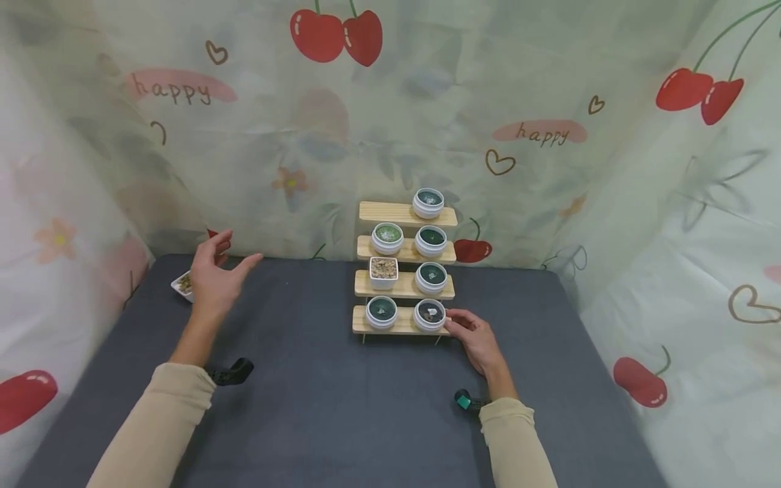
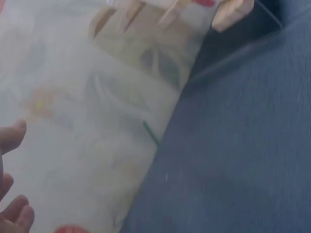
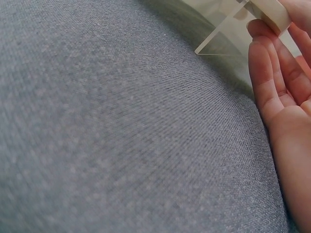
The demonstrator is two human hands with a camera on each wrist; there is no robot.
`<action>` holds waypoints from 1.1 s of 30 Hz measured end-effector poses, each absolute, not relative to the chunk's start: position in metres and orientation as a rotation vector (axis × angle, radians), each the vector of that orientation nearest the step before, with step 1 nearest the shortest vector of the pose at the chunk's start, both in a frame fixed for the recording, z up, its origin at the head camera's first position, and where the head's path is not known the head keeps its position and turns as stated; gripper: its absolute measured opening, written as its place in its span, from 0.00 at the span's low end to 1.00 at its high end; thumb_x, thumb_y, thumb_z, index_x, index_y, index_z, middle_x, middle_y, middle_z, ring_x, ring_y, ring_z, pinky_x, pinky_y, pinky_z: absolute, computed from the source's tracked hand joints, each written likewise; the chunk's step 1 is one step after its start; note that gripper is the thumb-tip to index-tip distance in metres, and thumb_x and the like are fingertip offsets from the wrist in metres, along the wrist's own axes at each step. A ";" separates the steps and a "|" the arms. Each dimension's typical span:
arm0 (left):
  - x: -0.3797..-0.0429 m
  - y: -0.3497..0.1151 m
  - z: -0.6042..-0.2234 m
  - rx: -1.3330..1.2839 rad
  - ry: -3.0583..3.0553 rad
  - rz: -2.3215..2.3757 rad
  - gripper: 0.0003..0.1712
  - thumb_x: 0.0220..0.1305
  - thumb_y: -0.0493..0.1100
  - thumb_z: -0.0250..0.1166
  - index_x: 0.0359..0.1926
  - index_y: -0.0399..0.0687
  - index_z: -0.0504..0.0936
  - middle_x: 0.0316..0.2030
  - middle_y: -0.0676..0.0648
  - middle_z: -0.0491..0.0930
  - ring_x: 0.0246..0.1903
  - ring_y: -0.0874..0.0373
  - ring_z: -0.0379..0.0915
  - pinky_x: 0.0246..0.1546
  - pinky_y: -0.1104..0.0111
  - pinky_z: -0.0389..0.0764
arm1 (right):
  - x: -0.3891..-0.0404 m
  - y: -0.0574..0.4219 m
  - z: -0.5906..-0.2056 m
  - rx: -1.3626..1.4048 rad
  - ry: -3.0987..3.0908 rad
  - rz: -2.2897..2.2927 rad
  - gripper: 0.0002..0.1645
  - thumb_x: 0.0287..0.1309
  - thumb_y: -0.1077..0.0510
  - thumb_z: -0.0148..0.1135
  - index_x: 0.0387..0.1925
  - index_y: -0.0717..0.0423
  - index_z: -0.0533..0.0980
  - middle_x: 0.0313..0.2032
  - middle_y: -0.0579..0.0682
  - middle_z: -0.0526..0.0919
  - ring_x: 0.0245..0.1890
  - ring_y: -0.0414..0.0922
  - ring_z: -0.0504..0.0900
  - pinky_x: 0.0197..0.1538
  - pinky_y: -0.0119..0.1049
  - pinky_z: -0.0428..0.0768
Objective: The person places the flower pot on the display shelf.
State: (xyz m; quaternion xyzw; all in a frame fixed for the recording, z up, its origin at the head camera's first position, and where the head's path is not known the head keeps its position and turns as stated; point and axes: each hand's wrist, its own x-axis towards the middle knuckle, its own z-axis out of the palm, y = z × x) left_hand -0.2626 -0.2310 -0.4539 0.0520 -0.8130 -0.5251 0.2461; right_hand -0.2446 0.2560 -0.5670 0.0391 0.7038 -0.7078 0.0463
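Note:
A tiered wooden stand (image 1: 399, 214) with several plank shelves holds small white bowls. On its lowest shelf sit a bowl with dark green contents (image 1: 382, 310) and a bowl with dark contents and a white bit (image 1: 430, 314). My right hand (image 1: 478, 339) grips the right end of that lowest shelf. In the right wrist view, fingers (image 3: 262, 63) lie under the plank end (image 3: 272, 14), the thumb above it. My left hand (image 1: 215, 279) is raised at the left, thumb apart from the fingers, holding nothing. Close to it lies a white dish (image 1: 184, 285), partly hidden by the hand.
Higher shelves carry a square white bowl of brownish granules (image 1: 384, 270), a bowl with light green contents (image 1: 387, 236) and several with dark green contents. A dark grey cloth (image 1: 342, 407) covers the table. Patterned curtains (image 1: 256, 149) enclose the back and sides.

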 end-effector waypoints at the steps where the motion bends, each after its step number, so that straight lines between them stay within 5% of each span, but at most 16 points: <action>1: -0.261 -0.236 -0.455 0.156 -2.218 -1.408 0.41 0.59 0.46 0.77 0.71 0.47 0.71 0.66 0.39 0.71 0.68 0.43 0.67 0.72 0.50 0.69 | -0.244 0.256 -0.567 0.125 2.150 -2.161 0.12 0.61 0.62 0.70 0.45 0.47 0.84 0.40 0.38 0.86 0.43 0.36 0.80 0.47 0.28 0.81; 22: -0.254 -0.322 -0.507 0.633 -2.275 -1.390 0.48 0.57 0.48 0.77 0.76 0.51 0.65 0.73 0.40 0.64 0.74 0.44 0.61 0.73 0.49 0.67 | -0.247 0.258 -0.567 0.116 2.150 -2.153 0.16 0.61 0.60 0.72 0.51 0.53 0.82 0.42 0.38 0.86 0.45 0.36 0.82 0.48 0.27 0.82; 29: -0.253 -0.327 -0.533 0.743 -2.214 -1.457 0.49 0.56 0.49 0.77 0.76 0.55 0.65 0.72 0.42 0.65 0.66 0.47 0.67 0.66 0.65 0.73 | -0.246 0.258 -0.566 0.153 2.160 -2.126 0.18 0.60 0.58 0.73 0.52 0.55 0.82 0.42 0.37 0.86 0.45 0.36 0.81 0.48 0.27 0.81; 33: -0.251 -0.324 -0.544 0.760 -2.152 -1.516 0.49 0.57 0.48 0.77 0.77 0.55 0.64 0.72 0.41 0.66 0.68 0.47 0.68 0.67 0.65 0.73 | -0.245 0.258 -0.569 0.160 2.153 -2.131 0.18 0.60 0.59 0.73 0.52 0.55 0.82 0.41 0.37 0.86 0.45 0.36 0.81 0.48 0.27 0.81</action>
